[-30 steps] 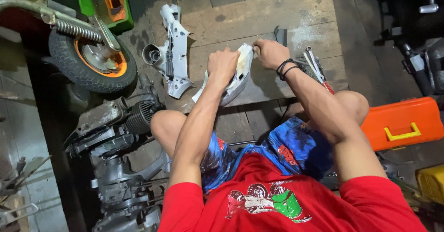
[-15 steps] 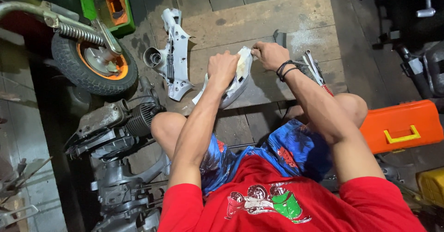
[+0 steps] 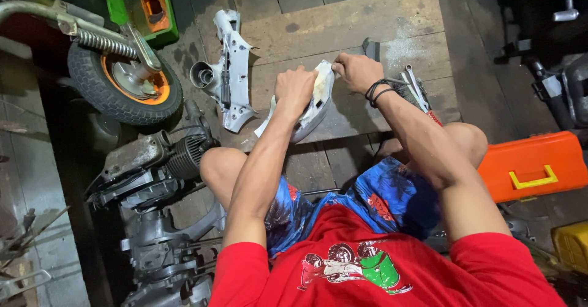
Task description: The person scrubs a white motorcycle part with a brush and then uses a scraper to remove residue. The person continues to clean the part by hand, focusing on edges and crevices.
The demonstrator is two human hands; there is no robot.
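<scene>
Left hand (image 3: 294, 90) is closed in a fist-like grip over the left side of a white plastic fairing panel (image 3: 312, 108), knuckles up, pressing the part down onto the wooden bench (image 3: 367, 19). Right hand (image 3: 357, 71), with dark bands at the wrist, is pinched shut on the panel's upper right edge, fingers curled; whether a small rag or tool sits within that pinch cannot be told. The panel lies tilted near the front edge of the bench, about midway along it, its curved lower end overhanging slightly toward the person's knees. A second white fairing piece (image 3: 231, 68), long and narrow, lies at the bench's left edge, with a short grey metal tube (image 3: 201, 74) just beside it on the left. Wrenches (image 3: 415, 86) and a red-handled tool lie near the bench's right edge, close beside the right forearm. On the floor to the left stand a small wheel with an orange rim (image 3: 125, 83), attached to a sprung fork, and a green tray (image 3: 142, 4) beyond it; a grey engine assembly (image 3: 159, 160) sits lower left. An orange toolbox (image 3: 533, 166) with a yellow handle rests on the floor at right.
</scene>
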